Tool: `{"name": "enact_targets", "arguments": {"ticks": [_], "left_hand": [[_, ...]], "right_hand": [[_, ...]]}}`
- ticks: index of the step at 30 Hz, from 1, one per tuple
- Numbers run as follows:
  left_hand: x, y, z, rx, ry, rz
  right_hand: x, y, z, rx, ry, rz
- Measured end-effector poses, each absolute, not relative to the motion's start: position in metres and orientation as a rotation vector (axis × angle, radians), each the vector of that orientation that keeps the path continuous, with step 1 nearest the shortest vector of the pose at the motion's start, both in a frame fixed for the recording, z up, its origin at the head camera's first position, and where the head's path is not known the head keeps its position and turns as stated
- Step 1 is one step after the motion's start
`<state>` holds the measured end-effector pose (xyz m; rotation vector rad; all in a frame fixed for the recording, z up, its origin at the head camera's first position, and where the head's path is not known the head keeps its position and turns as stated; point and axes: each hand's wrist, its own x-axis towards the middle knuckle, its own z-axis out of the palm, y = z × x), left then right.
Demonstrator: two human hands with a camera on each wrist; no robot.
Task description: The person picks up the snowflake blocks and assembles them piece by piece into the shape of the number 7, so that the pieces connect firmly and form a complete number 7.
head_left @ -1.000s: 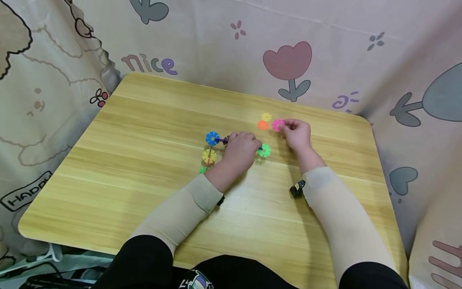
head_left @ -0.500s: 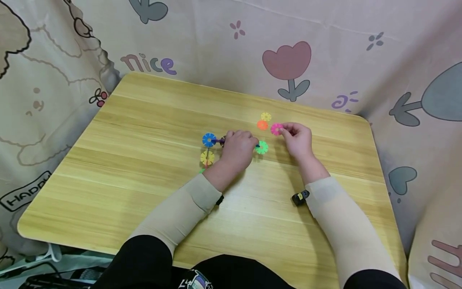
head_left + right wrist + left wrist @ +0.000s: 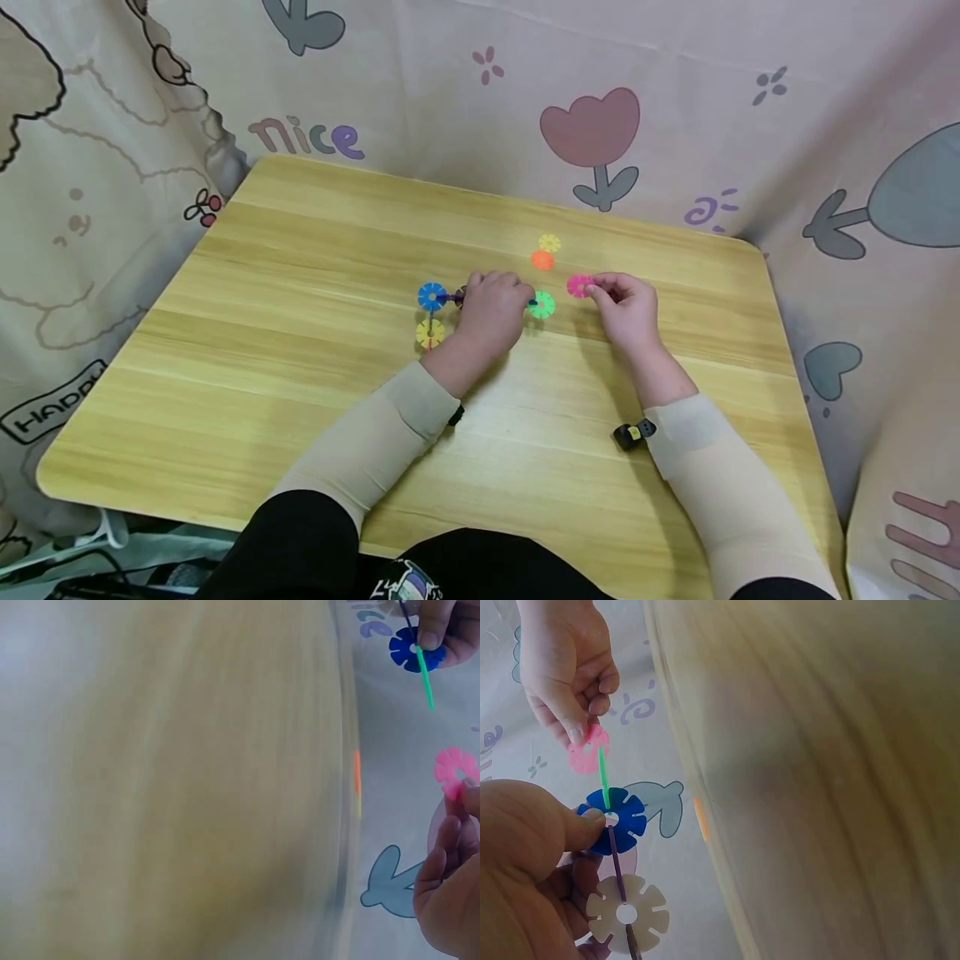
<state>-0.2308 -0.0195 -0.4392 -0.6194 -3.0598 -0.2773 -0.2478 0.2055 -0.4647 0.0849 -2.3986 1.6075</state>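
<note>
My left hand (image 3: 492, 312) pinches a dark blue notched snowflake disc (image 3: 634, 821), part of a chain of slotted-together plastic discs. At the chain's right end a green disc (image 3: 541, 305) sticks out past the fingers. Leftward the chain runs to a blue disc (image 3: 432, 297), then bends toward me to a yellow disc (image 3: 430, 333); the left hand hides its middle. A white disc (image 3: 649, 930) belongs to it in the left wrist view. My right hand (image 3: 630, 312) holds a pink disc (image 3: 579, 286) between thumb and fingers, a short gap right of the green one.
An orange disc (image 3: 542, 260) and a pale yellow disc (image 3: 549, 242) lie together on the wooden table (image 3: 300, 417), beyond the hands. A printed curtain (image 3: 435, 100) hangs behind the table's far edge.
The right hand has drawn the pink disc nearer to me and away from the two discs at the back. The left hand and its chain have shifted slightly left.
</note>
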Motion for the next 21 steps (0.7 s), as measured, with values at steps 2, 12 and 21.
{"name": "enact_targets", "arguments": {"ticks": [2,12,21], "left_hand": [[-0.231,-0.019,-0.440,-0.620,-3.060,-0.295],[-0.230,-0.020,-0.441,-0.600,-3.040,-0.328],[-0.229,-0.019,-0.442,-0.593,-3.023,-0.345]], "right_hand": [[-0.243,0.206,-0.465,0.089,-2.386,1.633],[-0.232,0.205,-0.467,0.173,-2.462,1.608],[-0.214,0.193,-0.439,0.240,-2.490,1.631]]}}
